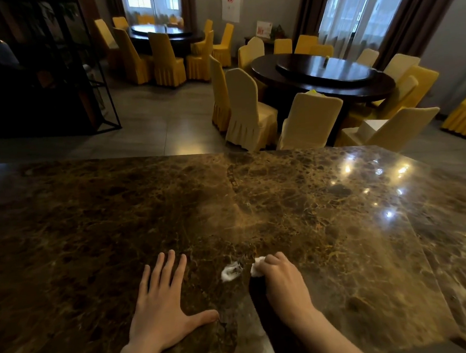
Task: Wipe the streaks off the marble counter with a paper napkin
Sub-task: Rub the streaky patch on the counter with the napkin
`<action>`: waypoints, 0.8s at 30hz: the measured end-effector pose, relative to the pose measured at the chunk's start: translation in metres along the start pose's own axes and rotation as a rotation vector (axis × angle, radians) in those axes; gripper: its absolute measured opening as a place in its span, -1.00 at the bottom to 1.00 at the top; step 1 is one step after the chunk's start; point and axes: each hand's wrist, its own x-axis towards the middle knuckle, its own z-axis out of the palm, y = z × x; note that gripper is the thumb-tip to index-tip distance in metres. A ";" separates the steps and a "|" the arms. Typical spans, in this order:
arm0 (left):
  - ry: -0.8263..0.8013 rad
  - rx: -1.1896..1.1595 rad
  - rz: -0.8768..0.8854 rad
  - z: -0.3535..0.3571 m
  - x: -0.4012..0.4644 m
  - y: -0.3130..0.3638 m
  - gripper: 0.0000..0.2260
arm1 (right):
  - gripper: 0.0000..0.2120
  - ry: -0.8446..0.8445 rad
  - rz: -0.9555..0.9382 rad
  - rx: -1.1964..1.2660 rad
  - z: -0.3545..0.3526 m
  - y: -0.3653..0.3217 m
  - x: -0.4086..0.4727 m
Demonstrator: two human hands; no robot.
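A dark brown marble counter [93,225] with gold veins fills the lower half of the head view. My right hand [283,282] is closed on a crumpled white paper napkin [256,267], pressed down on the stone near the front middle. Just left of the napkin lies a whitish foamy streak [231,271]. A paler smeared patch [229,217] shows farther back near the slab seam. My left hand [163,303] rests flat on the counter, fingers spread, holding nothing, a short way left of the streak.
Beyond the counter's far edge is a tiled floor with two round dark dining tables [326,75] ringed by yellow and cream covered chairs [245,112]. A black metal shelf frame [89,76] stands at far left. Ceiling lights glare on the counter's right part [385,188].
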 end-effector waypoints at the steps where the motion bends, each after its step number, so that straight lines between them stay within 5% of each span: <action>1: -0.003 0.002 -0.004 0.001 0.000 0.001 0.26 | -0.85 -0.017 -0.040 -0.016 -0.004 0.006 -0.001; 7: -0.012 0.022 -0.012 0.001 0.000 0.002 0.26 | -0.83 0.107 0.225 0.011 -0.014 0.013 0.035; 12: 0.001 0.009 -0.005 0.001 0.000 0.000 0.27 | -0.81 0.015 0.037 0.064 -0.001 -0.006 0.006; 17: 0.012 0.011 -0.005 0.001 0.000 0.002 0.28 | -0.75 0.240 0.259 0.353 -0.013 -0.020 0.026; 24: 0.018 0.012 -0.021 0.004 0.001 0.002 0.29 | -0.73 0.026 -0.100 0.143 0.020 -0.072 0.027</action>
